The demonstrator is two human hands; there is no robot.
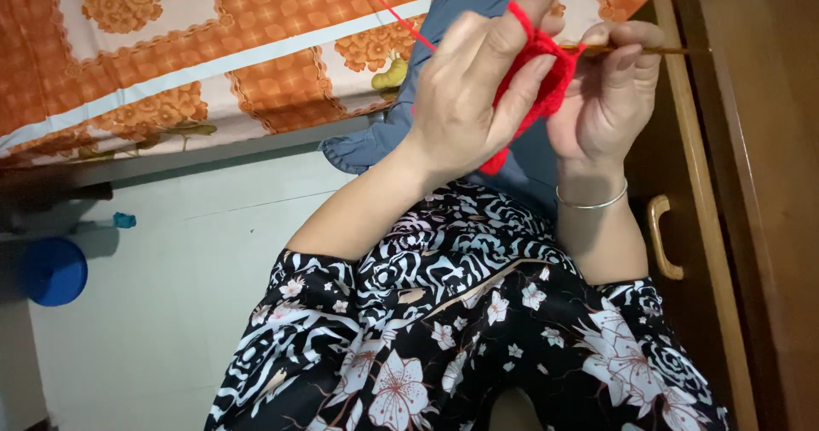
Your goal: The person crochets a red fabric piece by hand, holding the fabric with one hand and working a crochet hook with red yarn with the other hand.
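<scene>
red crochet piece (546,77) half hidden by fingers | left hand (465,98) pinching it | right hand (610,90) gripping hook (657,51), lying level, handle pointing right

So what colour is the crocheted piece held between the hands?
Red crocheted piece, seen best in the head view.

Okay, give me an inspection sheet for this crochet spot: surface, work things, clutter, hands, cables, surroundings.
Surface: pale tiled floor; the work is held in the air above the lap.
Job's things: red crochet piece, red yarn strand, crochet hook.
Clutter: blue round lid, small blue item.
Grippers: left hand grips the piece; right hand holds the hook.
Cables: nothing seen.
Surroundings: orange patterned bedsheet, wooden cabinet.
</scene>
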